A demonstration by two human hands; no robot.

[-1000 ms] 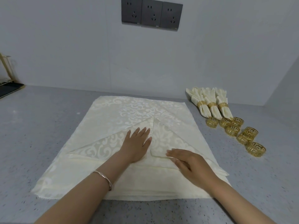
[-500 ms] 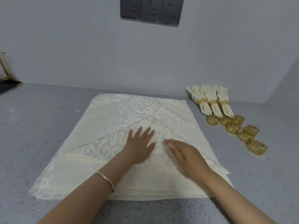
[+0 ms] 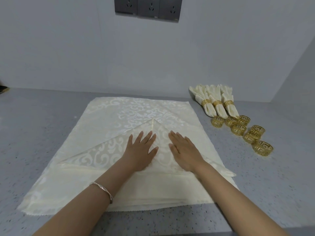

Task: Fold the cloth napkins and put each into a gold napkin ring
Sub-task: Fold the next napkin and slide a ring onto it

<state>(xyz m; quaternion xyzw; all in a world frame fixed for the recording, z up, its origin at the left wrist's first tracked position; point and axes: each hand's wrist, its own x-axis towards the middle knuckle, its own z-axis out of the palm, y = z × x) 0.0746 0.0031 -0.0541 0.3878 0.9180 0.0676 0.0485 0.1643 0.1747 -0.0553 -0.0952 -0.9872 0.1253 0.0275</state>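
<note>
On countertop (image 3: 42,133), napkin stack (image 3: 136,109) lies centre near front edge, left hand (image 3: 142,150) and right hand (image 3: 185,150) flat side by side on it; ringed napkins (image 3: 215,103) back right, loose rings (image 3: 245,132) just before them.

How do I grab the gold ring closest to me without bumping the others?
Pinch the nearest gold ring by its near wall, from above: one finger in the hole, thumb outside. Its hole seems to face up, and the other rings sit on its far side, leaving the near side free.
</note>
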